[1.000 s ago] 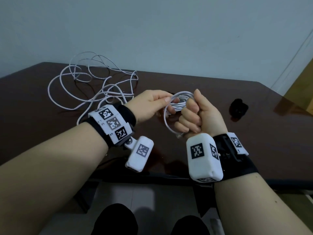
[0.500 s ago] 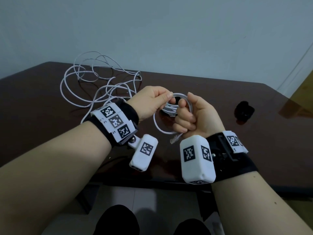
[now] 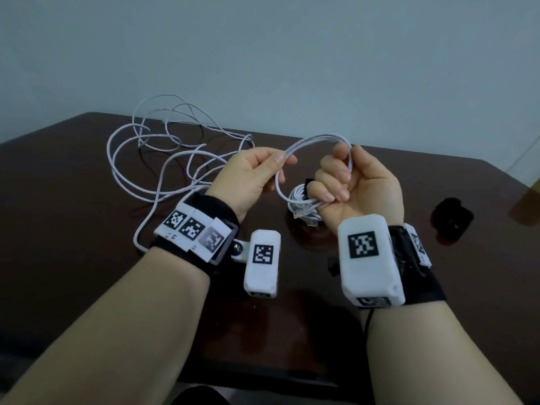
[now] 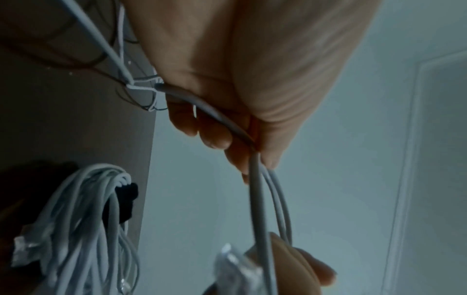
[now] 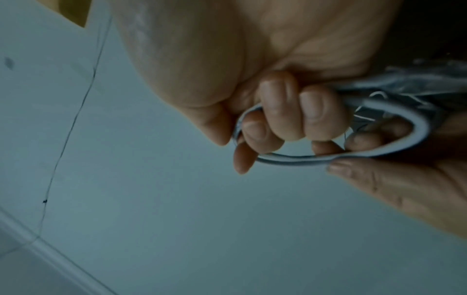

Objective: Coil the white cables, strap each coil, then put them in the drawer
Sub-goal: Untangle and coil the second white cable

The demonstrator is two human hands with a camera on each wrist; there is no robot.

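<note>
A few loops of white cable (image 3: 315, 140) hang in the air between my hands. My left hand (image 3: 277, 162) pinches the loops on their left side, seen close in the left wrist view as cable (image 4: 255, 199) running out of the fingers. My right hand (image 3: 342, 176) grips the right side with its fingers curled round the loops (image 5: 290, 158). A clear plug (image 4: 232, 265) dangles by the right hand. The rest of this cable (image 3: 152, 171) lies in a loose tangle at the back left of the table. Under the hands lies a coil (image 3: 298, 197) bound by a black strap (image 3: 309, 182).
The dark brown table (image 3: 73, 229) ends at a pale wall behind. A black strap-like object (image 3: 451, 220) lies on the right side. The table's front edge runs just below my forearms. A trailing length of cable (image 3: 140, 232) passes by my left wrist.
Both hands have risen and moved apart, stretching the loops wider. The loose tangle has slid toward me, and the strapped coil on the table now shows below the hands.
</note>
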